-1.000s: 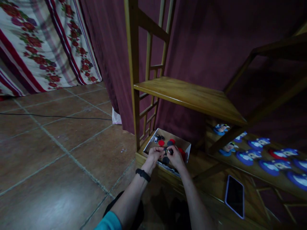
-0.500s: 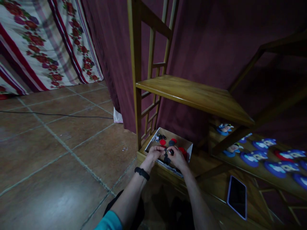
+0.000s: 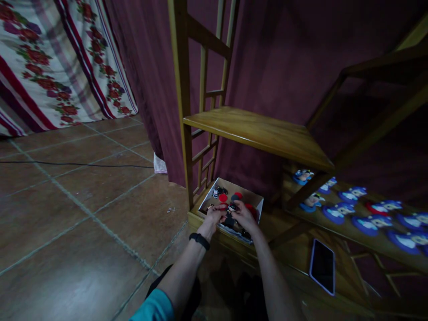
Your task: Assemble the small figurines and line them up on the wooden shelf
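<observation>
Both of my hands are over a shallow cardboard box point(image 3: 259, 206) on the low wooden shelf. My right hand point(image 3: 244, 215) closes its fingers on a small dark figurine point(image 3: 231, 208) with light patches. My left hand point(image 3: 216, 216) is at the figurine's left side, thumb and fingers drawn together; whether they grip it is too small to make out. Red discs point(image 3: 223, 197), a dark grey disc point(image 3: 238, 196) and other dark figurines point(image 3: 220, 191) lie in the box around my hands.
A phone point(image 3: 323, 266) lies on the low shelf to the right. Several blue-based figurines point(image 3: 337, 211) stand on the shelf beyond it. A wooden shelf board point(image 3: 261, 133) juts out above the box, beside an upright post point(image 3: 182, 107). A cable point(image 3: 76, 164) crosses the tiled floor.
The dark figurine between my hands has turned and now shows its light patches more upright. My left fingers have spread slightly around it. The view has shifted a little to the right.
</observation>
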### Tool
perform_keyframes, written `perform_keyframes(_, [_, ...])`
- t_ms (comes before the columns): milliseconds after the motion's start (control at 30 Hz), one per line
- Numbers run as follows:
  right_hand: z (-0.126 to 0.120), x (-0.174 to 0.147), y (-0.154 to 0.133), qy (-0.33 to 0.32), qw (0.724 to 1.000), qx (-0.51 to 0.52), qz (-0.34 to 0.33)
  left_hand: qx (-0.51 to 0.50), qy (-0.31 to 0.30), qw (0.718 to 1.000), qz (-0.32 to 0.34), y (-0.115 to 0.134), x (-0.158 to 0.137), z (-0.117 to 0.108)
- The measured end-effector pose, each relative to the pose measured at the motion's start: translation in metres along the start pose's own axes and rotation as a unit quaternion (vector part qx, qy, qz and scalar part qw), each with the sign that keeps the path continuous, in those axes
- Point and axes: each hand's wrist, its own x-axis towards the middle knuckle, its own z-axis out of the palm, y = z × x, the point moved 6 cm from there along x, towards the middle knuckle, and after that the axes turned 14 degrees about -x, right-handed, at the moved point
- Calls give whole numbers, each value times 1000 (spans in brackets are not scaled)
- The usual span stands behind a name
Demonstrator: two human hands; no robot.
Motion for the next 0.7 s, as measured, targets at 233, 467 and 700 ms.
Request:
perform_keyframes(233, [-3, 5, 13, 30, 994, 83, 58, -75, -15, 995, -58, -2, 3, 4])
perform_keyframes(467, [8, -3, -7, 8, 971, 215, 101, -83, -39, 995, -50, -1, 2, 12])
perform_keyframes(700, [2, -8, -20, 47, 955, 272, 112, -84, -61, 994, -28, 4, -3, 17])
